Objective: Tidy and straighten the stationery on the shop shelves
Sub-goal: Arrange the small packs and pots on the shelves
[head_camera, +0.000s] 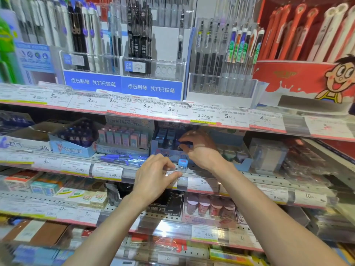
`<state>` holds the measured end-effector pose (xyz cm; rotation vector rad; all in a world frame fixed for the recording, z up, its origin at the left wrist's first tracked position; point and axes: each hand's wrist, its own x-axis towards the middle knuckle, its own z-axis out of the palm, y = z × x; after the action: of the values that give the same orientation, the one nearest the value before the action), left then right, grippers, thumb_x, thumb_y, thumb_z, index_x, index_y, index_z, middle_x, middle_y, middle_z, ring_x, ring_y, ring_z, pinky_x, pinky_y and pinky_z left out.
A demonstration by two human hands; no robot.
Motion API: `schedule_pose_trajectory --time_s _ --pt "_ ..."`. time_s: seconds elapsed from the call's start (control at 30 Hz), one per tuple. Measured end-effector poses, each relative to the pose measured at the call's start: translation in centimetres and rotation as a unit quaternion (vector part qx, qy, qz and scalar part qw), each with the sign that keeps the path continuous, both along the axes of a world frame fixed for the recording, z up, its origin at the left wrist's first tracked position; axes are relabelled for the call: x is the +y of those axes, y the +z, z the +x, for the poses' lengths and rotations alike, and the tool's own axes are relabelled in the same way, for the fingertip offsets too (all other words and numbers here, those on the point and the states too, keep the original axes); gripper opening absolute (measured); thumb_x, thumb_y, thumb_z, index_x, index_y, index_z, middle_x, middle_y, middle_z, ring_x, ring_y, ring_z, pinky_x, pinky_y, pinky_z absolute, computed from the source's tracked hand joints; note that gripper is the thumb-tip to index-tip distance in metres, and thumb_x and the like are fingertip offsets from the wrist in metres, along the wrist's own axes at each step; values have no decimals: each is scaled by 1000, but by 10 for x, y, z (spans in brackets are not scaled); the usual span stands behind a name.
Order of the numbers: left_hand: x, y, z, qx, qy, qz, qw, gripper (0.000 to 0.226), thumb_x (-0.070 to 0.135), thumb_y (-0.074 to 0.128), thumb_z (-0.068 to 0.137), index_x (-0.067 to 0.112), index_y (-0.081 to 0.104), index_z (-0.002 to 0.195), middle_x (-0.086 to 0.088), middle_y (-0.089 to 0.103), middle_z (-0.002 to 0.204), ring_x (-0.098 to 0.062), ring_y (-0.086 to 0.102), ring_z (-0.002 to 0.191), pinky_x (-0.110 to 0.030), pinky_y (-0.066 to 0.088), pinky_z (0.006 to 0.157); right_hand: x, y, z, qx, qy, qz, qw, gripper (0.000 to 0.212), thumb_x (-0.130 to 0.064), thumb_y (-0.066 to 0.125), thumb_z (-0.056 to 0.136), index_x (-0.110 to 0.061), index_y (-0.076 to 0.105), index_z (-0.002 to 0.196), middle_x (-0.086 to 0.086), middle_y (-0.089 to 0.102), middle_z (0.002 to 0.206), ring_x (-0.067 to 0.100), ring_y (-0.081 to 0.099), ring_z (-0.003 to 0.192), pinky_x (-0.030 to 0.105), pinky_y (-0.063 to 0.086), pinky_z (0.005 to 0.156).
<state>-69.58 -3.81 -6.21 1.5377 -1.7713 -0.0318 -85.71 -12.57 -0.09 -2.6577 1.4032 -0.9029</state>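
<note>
Both my hands work at the second shelf from the top. My left hand (155, 174) pinches a small clear case with a blue cap (181, 165) between thumb and fingers, just above the shelf's price rail. My right hand (199, 148) reaches into a blue display box (165, 152) of small dark blue items and pinches one small blue piece (185, 144) at the box's right side. The box's right part is hidden behind my right hand.
Left of the box stand a pastel eraser display (123, 139) and loose blue pens (123, 159) on the shelf. Pen racks (138, 41) fill the top shelf, with a red cartoon tub (303, 81) at the right. Price tags line every shelf edge. Lower shelves hold erasers, cups and notebooks.
</note>
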Motion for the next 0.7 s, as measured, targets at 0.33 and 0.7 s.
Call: schedule_pose_trajectory --time_s 0.33,0.7 --pt "1 8 23 -34 -19 -7 999 25 51 74 79 30 63 85 16 54 84 -4 48 83 -22 35 67 37 11 -19 -27 17 -21 999 15 -25 63 90 -22 74 99 -7 66 101 12 57 95 28 47 85" --pt "-1 10 31 -11 -25 -27 999 36 50 82 69 24 58 73 11 55 76 -3 53 75 -22 42 65 44 -8 -23 59 20 59 996 22 -41 64 92 -30 72 109 -15 71 113 11 65 96 32 51 84"
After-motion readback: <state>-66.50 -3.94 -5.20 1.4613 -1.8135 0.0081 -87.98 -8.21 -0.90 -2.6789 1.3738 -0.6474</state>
